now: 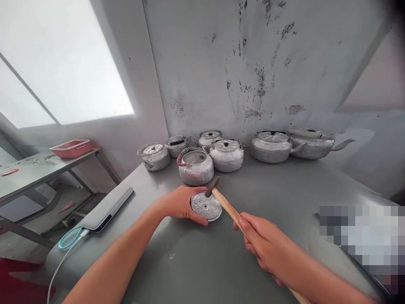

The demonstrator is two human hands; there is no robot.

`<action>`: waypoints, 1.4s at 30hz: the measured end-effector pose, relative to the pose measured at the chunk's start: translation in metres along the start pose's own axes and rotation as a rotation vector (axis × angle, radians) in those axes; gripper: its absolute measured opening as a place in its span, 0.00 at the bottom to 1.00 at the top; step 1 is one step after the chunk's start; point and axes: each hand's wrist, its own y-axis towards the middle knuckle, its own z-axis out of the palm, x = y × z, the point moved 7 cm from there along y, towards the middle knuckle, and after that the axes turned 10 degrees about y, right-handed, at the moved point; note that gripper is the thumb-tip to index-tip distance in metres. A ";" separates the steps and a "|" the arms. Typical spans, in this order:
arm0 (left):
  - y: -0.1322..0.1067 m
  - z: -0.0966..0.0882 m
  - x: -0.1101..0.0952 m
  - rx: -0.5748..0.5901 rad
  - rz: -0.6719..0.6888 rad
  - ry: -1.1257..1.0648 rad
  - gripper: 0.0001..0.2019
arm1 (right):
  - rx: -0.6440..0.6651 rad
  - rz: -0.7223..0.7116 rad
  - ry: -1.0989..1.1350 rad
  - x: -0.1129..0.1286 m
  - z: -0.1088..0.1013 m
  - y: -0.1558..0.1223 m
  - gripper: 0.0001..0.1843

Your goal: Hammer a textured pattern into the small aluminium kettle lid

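My left hand (182, 204) grips the left edge of a round, dimpled metal kettle lid (207, 207) with a small hole in its middle. The lid is held at or just above the grey table, tilted a little towards me. My right hand (257, 236) is wrapped round the wooden handle of a hammer (229, 207). Its dark metal head is over the lid's upper edge; whether the two touch I cannot tell. Just behind the lid stands a lidless hammered kettle (196, 169) with a red-and-dark wrapped handle.
More dented metal kettles line the wall: one at left (155, 158), one in the middle (226, 156), others at right (272, 147). A power bank (109, 211) with a cable lies on the table's left. Beyond is a side table with a pink basket (74, 148). A blurred patch covers the right edge.
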 end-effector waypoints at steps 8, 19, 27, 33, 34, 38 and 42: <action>-0.001 0.001 0.003 0.027 -0.053 -0.002 0.44 | -0.026 -0.092 -0.110 0.005 -0.003 0.000 0.20; -0.004 -0.004 0.006 0.027 -0.122 0.003 0.39 | -0.160 -0.148 -0.373 0.000 -0.008 -0.002 0.22; -0.002 0.008 0.004 -0.068 -0.239 0.131 0.47 | -0.156 -0.148 -0.372 -0.002 -0.006 0.002 0.22; -0.002 0.000 -0.007 -0.075 -0.159 0.138 0.38 | -0.131 -0.155 -0.273 0.005 -0.016 0.000 0.20; -0.003 -0.001 -0.011 -0.052 -0.098 0.104 0.35 | -0.121 -0.152 -0.242 0.008 -0.020 -0.002 0.20; -0.005 -0.006 -0.016 -0.023 -0.004 0.016 0.34 | -0.182 -0.197 0.008 0.024 -0.037 -0.016 0.21; -0.006 -0.006 -0.010 -0.039 -0.068 0.028 0.41 | -0.237 -0.219 -0.094 0.031 -0.041 -0.022 0.20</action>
